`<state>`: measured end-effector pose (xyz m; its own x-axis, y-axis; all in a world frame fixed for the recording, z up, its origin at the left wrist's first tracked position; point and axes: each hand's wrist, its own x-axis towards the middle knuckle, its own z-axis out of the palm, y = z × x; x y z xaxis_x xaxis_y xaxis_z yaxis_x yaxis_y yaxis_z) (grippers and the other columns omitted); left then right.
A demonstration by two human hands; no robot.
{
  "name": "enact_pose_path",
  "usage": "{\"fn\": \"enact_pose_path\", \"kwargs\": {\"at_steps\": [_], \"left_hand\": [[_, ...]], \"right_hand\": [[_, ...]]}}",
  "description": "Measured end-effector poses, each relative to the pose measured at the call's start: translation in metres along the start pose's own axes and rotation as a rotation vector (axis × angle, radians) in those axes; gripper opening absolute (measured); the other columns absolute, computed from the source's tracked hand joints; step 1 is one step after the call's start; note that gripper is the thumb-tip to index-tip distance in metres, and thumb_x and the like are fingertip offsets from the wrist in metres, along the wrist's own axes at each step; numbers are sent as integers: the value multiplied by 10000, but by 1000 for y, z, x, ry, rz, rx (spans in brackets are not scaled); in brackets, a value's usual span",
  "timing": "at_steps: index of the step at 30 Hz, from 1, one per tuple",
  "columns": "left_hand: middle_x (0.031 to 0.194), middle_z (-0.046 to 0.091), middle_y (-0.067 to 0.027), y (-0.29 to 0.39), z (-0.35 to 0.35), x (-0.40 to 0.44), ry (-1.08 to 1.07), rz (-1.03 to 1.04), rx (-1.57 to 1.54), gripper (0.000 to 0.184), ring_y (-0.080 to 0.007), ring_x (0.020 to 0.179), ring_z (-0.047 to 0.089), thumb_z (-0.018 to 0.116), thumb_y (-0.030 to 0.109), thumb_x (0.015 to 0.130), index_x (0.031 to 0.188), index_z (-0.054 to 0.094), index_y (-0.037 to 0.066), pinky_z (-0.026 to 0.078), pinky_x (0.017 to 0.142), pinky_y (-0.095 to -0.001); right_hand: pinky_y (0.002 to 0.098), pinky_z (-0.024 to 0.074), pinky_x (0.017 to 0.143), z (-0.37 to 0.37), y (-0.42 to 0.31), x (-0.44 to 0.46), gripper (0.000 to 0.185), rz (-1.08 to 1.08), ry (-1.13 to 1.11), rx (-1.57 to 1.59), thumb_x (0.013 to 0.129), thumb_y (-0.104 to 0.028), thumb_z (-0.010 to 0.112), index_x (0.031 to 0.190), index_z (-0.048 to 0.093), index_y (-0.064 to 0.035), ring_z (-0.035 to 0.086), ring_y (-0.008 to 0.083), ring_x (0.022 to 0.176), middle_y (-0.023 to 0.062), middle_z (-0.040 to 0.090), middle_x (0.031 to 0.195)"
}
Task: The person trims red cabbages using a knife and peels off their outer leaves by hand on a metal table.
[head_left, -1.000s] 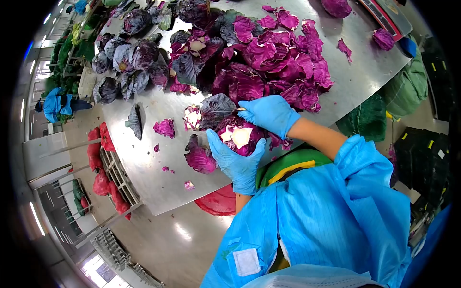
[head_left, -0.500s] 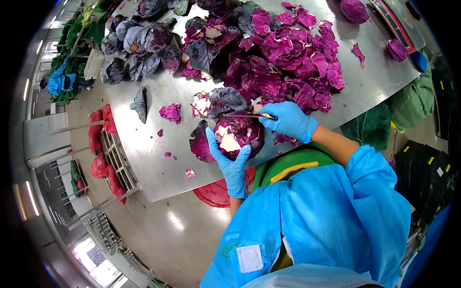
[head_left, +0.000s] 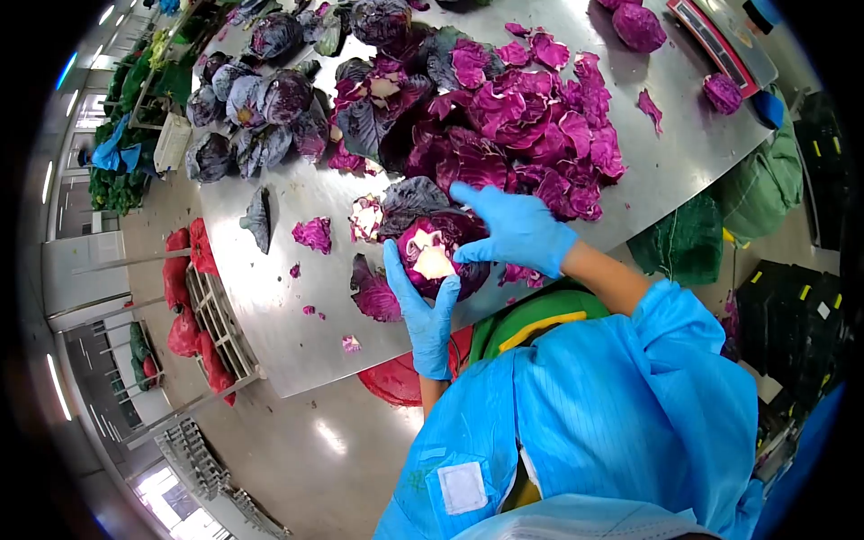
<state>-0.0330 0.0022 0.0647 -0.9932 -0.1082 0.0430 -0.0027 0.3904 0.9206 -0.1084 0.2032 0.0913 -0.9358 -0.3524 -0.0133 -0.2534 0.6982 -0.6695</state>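
My left hand (head_left: 421,315), in a blue glove, cups the near left side of a red cabbage (head_left: 457,232) on the metal table (head_left: 315,346). The cabbage's pale cut stem end faces up. Over its right side is my right hand (head_left: 520,229), also gloved, fingers stretched and thumb spread apart close to the cut stem. No knife shows now. A dark outer leaf (head_left: 418,200) and a pale cut stem piece (head_left: 366,218) lie just beyond the cabbage. Another loose purple leaf (head_left: 374,290) rests to the left of my left hand.
Untrimmed red cabbages (head_left: 263,99) sit at the far left, beside a big heap of purple leaves (head_left: 522,126). Peeled cabbages (head_left: 638,28) and a scale (head_left: 720,45) are at the far right. Red sacks (head_left: 184,333) stand off the left edge, and a red tub (head_left: 396,382) below.
My right hand was gripping a knife at the cabbage's far side; now its fingers are spread and the knife is out of sight. My left hand still steadies the cabbage.
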Motion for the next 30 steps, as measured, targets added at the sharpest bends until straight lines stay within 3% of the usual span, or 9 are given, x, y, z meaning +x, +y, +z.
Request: {"fn": "enact_pose_path", "kwargs": {"at_steps": [2,6,11,14,20,22,24,26,30], "left_hand": [[1523,267,-181,2,6,1,46,8,44,1080,-321,1409,258,853,278,713,1522,186,20,210,1167,-441],[1477,304,-206,1,24,2,188,59,231,1162,-349,1369,302,908,358,619,1497,229,14,261,1136,-459],[1463,324,-197,-11,18,5,173,19,155,1154,-347,1322,345,915,347,610,1494,249,22,293,1113,-462],[1481,331,-172,-4,17,7,151,39,166,1138,-325,1329,348,915,299,613,1502,257,32,283,1126,-436],[1540,281,-112,-20,-13,-1,31,-124,-461,1148,-257,1403,285,905,219,619,1530,223,67,204,1187,-403],[1567,240,-100,-24,-18,-4,-6,-105,-397,1187,-241,1423,258,906,247,610,1540,190,69,195,1191,-388],[1576,225,-108,-22,-17,-1,-55,-20,-217,1209,-247,1432,247,910,245,599,1543,177,65,197,1189,-389],[1572,234,-121,-24,-10,2,-12,-17,-171,1210,-251,1430,253,911,235,596,1542,178,56,221,1180,-394],[1557,249,-121,-17,-3,9,17,-166,-281,1173,-252,1407,288,897,203,619,1537,182,51,265,1165,-390]], "right_hand": [[431,498,815,8,13,20,860,75,-350,337,739,-548,749,1373,469,-40,646,367,942,236,646,1050],[425,519,789,4,15,34,708,1,-325,229,762,-504,734,1214,566,13,662,385,912,257,665,987],[423,492,558,20,19,33,294,-346,-27,-95,855,-372,613,912,608,-84,634,320,646,126,624,753],[420,491,543,29,38,50,245,-441,232,-120,853,-347,594,839,584,-103,629,308,628,117,611,734],[470,504,597,28,83,71,238,-131,167,-290,864,-320,612,881,562,-88,648,350,706,141,641,780],[459,515,636,18,66,62,299,10,117,-280,895,-362,606,970,572,-75,658,356,746,159,665,843],[434,522,681,8,47,44,335,85,258,-49,919,-377,603,1030,585,-62,660,352,785,181,670,908],[316,511,661,8,40,19,312,201,244,422,1006,-322,509,1122,595,-45,633,169,707,97,670,867],[256,489,599,-5,22,-58,441,268,-103,1053,1025,-401,459,1271,583,-55,562,66,644,17,608,729]]}}
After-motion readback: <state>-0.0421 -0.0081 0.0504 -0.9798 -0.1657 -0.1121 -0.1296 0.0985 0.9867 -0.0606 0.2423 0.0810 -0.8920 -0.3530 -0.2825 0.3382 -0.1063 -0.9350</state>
